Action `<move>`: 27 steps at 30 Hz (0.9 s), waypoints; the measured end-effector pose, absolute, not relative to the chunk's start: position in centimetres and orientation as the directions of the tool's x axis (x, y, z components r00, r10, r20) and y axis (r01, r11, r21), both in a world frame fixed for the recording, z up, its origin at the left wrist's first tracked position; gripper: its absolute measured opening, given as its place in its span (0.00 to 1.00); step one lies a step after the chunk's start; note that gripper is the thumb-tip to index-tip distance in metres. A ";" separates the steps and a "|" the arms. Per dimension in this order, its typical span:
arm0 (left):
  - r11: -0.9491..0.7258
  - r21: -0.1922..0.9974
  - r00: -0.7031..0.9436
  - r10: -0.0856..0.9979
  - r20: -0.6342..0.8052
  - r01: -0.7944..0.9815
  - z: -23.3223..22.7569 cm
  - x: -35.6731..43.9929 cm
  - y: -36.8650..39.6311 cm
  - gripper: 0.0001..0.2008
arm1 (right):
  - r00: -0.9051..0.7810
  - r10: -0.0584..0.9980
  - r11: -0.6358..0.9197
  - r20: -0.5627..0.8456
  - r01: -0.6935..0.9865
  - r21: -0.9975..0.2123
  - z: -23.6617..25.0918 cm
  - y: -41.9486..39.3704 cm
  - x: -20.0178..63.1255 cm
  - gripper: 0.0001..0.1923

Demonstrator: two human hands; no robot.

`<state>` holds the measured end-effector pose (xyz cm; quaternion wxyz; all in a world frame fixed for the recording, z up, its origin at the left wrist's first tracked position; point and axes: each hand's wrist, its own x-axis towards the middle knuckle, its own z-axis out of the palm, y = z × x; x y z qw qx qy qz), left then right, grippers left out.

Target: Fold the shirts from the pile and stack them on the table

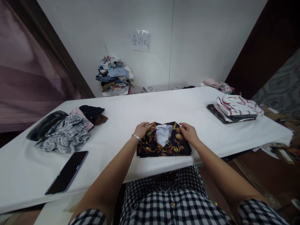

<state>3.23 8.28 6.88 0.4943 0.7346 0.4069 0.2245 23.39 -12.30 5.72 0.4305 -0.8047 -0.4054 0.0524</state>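
A folded shirt [150,144], black with a gold-brown leaf print, lies flat near the table's front edge. Its collar faces away from me, and a pale grey lining with a white label shows in the neck opening. My left hand [142,130], with a silver bracelet at the wrist, pinches the shirt's upper left corner by the collar. On the other side, my right hand [188,133] grips the upper right corner between thumb and fingers. Both hands rest close to the table surface, and the fingertips are partly hidden.
On the white-covered table [150,109], crumpled garments [70,132] lie left beside a dark shiny object [47,125]. A phone [67,172] lies near the front left. Folded clothes [236,107] are stacked right. Behind the table stands a clothes pile [116,75] below a paper sign [141,41].
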 end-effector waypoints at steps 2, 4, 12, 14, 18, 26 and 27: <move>-0.181 0.930 0.578 0.815 -0.040 0.320 7.0 3.1 7.9 0.19 | 0.669 0.671 -0.248 0.319 0.609 -0.754 5.8 -12.3 23.1 0.17; -0.201 0.932 0.573 0.819 -0.009 0.302 6.7 3.2 7.7 0.20 | 0.666 0.653 -0.215 0.362 0.621 -0.754 5.6 -12.1 23.1 0.17; -0.352 0.808 0.544 0.838 0.047 0.472 7.0 2.1 7.0 0.22 | 0.532 0.752 -0.221 0.389 0.760 -0.611 6.7 -12.3 22.3 0.20; -0.522 0.719 0.619 0.768 0.163 0.458 7.8 1.6 5.8 0.23 | 0.452 0.781 -0.174 0.431 0.820 -0.546 7.4 -12.7 21.1 0.23; -0.773 0.491 0.814 0.546 0.195 0.401 7.1 1.3 3.0 0.28 | 0.280 0.934 -0.175 0.223 0.901 -0.398 6.7 -12.9 18.7 0.33; -0.799 0.414 0.865 0.499 0.053 0.436 3.6 1.7 1.7 0.32 | 0.234 0.968 -0.193 0.095 0.928 -0.318 3.1 -12.7 18.4 0.35; -0.789 0.441 0.864 0.500 0.055 0.428 3.8 1.7 1.9 0.31 | 0.235 0.967 -0.193 0.094 0.925 -0.327 3.1 -12.7 18.5 0.35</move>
